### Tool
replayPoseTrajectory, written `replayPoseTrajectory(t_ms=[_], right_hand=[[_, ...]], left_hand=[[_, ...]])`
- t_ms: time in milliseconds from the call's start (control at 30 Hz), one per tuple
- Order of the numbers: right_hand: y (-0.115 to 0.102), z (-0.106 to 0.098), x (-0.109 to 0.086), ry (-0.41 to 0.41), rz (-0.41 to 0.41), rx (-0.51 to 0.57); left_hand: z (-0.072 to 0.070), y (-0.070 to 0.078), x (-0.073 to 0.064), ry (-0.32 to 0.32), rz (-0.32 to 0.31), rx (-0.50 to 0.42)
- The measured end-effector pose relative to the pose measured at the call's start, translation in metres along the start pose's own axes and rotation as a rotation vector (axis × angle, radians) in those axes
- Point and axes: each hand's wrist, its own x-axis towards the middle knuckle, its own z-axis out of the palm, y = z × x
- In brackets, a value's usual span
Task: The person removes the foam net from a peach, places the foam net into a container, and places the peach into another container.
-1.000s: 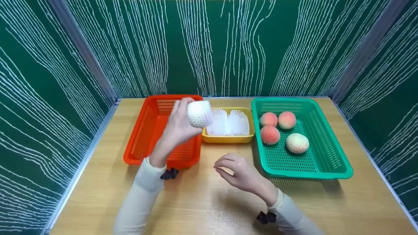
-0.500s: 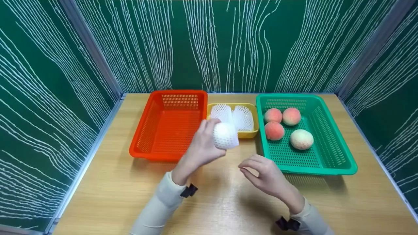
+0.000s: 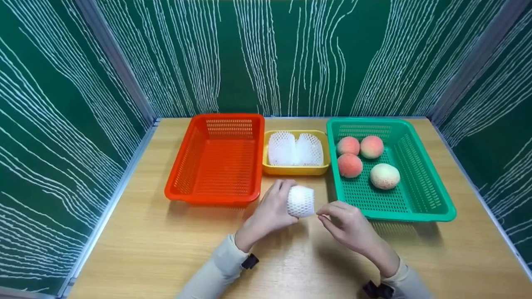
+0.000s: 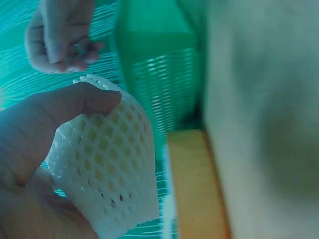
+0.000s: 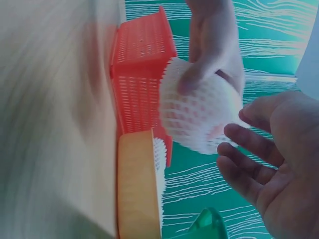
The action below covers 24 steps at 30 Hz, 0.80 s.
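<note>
My left hand [image 3: 271, 211] grips a white foam fruit net [image 3: 301, 202] above the table, in front of the yellow basket. Through the mesh, the left wrist view shows a pale yellowish fruit inside the net [image 4: 107, 154], and a pink patch shows through it in the right wrist view. My left thumb lies across the net's side. To the right is my right hand [image 3: 353, 227], its fingers loosely bent and holding nothing. In the right wrist view its fingertips [image 5: 230, 130] are right at the net's edge.
A red basket [image 3: 171, 189] stands at the left. The small yellow basket [image 3: 296, 170] in the middle holds white foam nets [image 3: 282, 149]. At the right, a green basket [image 3: 432, 187] contains several peaches [image 3: 350, 165], one of them pale [image 3: 385, 176]. Green panels enclose the table.
My left hand has brought the netted fruit from over the red basket down and rightward to the table's middle. The gap to my right hand has narrowed. The head view has shifted slightly.
</note>
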Motion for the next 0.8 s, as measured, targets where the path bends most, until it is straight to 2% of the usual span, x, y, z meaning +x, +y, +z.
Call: replayPoseTrajectory(t_ms=[200, 433, 567, 800], right_hand=[[0.003, 0.01, -0.005, -0.007, 0.079, -0.016], [0.005, 0.021, -0.015, -0.029, 0.091, -0.019], [0.005, 0.023, -0.015, -0.052, 0.14, -0.023], [0.008, 0.025, -0.015, -0.08, 0.237, -0.07]], left_hand=[[0.018, -0.018, -0.006, -0.042, -0.039, 0.034], [0.032, -0.028, -0.015, -0.131, -0.088, 0.075], [0.035, -0.028, -0.014, -0.138, -0.072, 0.122], [0.028, -0.031, -0.009, -0.174, -0.015, 0.204]])
